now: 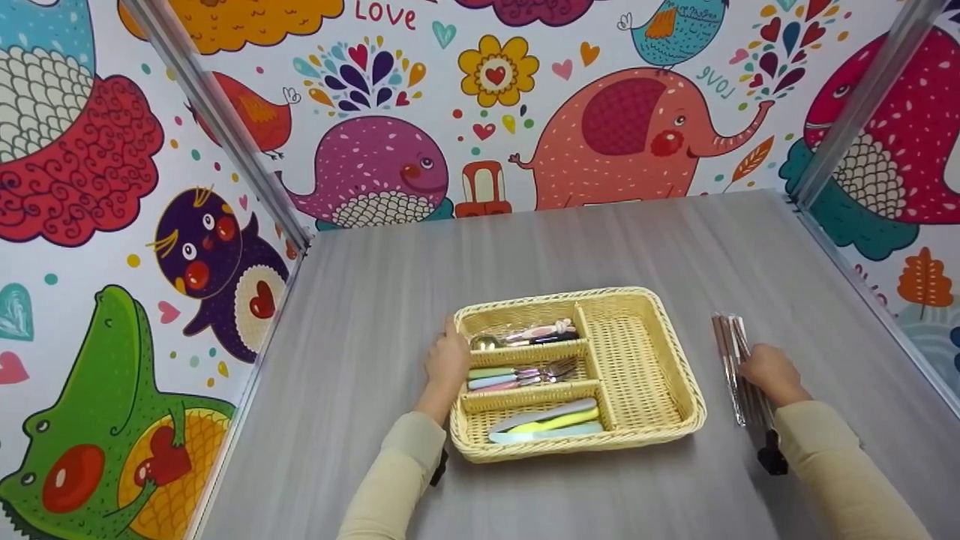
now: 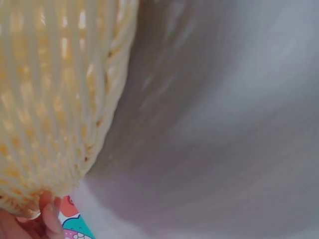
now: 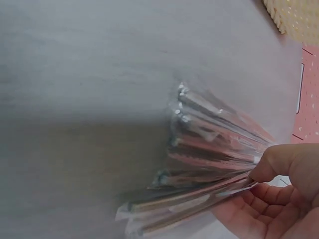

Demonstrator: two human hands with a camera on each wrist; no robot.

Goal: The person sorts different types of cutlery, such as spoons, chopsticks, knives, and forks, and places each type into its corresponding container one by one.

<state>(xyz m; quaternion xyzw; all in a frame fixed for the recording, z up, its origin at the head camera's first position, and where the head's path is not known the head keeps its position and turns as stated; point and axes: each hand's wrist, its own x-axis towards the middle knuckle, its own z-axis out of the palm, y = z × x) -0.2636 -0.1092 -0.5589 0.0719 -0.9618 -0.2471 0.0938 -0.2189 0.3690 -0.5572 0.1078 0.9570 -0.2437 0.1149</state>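
Note:
A woven cutlery basket [image 1: 694, 397] sits at the middle of the table, divided into three small compartments on its left and one long bare compartment on its right. My left hand [image 1: 448, 364] grips its left wall, the fingers [image 2: 49, 214] bent at the woven rim. Right of the basket, my right hand [image 1: 775, 373] pinches a bundle of chopsticks [image 1: 724, 352] in clear plastic sleeves. In the right wrist view the sleeved chopsticks [image 3: 219, 137] fan out from between thumb and fingers, brown and pinkish, close over the table.
In the small compartments lie spoons [image 1: 487, 343] at the back, forks [image 1: 559, 370] in the middle, and grey, yellow and light-blue knives [image 1: 555, 421] at the front. A grey wood-grain table [image 1: 360, 300] carries the basket. Cartoon-printed panels [image 1: 480, 112] with metal posts [image 1: 225, 127] enclose it.

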